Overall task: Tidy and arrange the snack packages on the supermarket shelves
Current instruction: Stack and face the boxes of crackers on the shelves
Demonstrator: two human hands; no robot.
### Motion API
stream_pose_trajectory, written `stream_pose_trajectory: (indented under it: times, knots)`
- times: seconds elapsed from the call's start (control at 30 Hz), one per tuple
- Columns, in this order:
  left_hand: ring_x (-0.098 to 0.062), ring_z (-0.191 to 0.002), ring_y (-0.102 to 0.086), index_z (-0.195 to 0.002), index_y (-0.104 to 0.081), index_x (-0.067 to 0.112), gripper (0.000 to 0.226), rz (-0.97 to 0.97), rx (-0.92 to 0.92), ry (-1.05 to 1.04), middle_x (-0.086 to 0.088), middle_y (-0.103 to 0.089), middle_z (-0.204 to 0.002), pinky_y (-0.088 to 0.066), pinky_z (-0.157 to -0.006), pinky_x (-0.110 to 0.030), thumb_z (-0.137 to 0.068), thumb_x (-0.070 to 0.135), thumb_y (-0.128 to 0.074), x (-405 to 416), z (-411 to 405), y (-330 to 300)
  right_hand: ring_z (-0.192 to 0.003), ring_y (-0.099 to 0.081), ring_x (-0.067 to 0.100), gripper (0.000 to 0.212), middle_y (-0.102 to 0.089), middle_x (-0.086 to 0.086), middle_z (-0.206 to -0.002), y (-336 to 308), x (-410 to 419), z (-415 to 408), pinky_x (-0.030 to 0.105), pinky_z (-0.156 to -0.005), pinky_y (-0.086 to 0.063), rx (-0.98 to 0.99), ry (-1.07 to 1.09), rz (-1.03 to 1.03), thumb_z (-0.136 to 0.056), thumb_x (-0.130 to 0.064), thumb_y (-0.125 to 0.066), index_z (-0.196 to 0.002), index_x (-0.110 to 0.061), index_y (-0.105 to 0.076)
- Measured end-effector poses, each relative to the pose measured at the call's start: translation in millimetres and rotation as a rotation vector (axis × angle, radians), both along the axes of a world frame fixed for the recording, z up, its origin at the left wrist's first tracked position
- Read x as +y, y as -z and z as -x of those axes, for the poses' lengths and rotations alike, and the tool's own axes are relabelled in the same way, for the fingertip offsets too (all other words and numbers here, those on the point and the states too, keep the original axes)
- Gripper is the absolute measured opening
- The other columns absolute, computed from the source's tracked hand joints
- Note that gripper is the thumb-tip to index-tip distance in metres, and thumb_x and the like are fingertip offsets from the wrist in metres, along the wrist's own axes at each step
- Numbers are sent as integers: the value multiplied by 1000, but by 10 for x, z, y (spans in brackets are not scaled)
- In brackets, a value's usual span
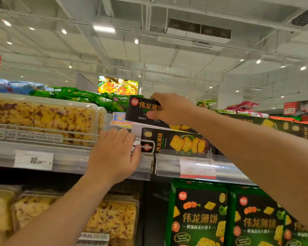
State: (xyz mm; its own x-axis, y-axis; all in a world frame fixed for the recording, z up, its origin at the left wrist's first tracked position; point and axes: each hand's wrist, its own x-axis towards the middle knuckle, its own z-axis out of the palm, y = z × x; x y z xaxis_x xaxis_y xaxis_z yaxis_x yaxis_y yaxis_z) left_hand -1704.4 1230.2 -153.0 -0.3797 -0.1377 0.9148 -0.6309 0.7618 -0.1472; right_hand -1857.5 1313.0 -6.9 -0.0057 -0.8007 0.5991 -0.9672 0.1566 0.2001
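My right hand [169,108] grips a black cracker box [140,110] with orange lettering, holding it above the top shelf. Under it another black cracker box [178,142] lies flat on that shelf. My left hand [114,153] rests on the front rail of the top shelf [69,157], its fingers curled over the white wire divider [144,140] beside the lying box.
Clear tubs of yellow puffed snack [43,118] fill the shelf at left, with more below [110,217]. Green cracker boxes [199,215] stand on the lower shelf at right. Green snack bags [89,97] lie behind on top. Price tags [33,159] line the rail.
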Motion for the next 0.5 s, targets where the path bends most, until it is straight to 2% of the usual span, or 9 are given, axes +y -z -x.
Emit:
stream_pose_trajectory:
  times: [0.17, 0.33, 0.5]
  knots:
    - [-24, -74, -48, -84, -58, 14, 31, -6, -5, 13, -3, -53, -77, -38, -67, -39, -88, 39, -40, 0, -11, 2, -92, -56, 20, 48, -59, -4, -101, 46, 20, 55, 41, -83, -50, -25, 102, -47, -88, -57, -55, -127, -30, -46]
    - [-24, -73, -47, -84, -58, 13, 33, 2, -11, 15, -3, -52, -77, -37, -67, -38, -88, 40, -38, -8, -14, 7, -90, -56, 20, 45, -58, -4, -97, 44, 83, 70, 37, -77, -47, -61, 144, -63, -89, -56, -55, -124, -30, -48]
    - [-21, -74, -45, -85, -56, 15, 32, -2, -17, 9, 0, -50, -78, -38, -67, -38, -89, 41, -38, -21, -3, 8, -95, -58, 22, 47, -59, -2, -102, 38, 126, 53, 44, -85, -51, -88, 176, -87, -90, -52, -56, -128, -26, -46]
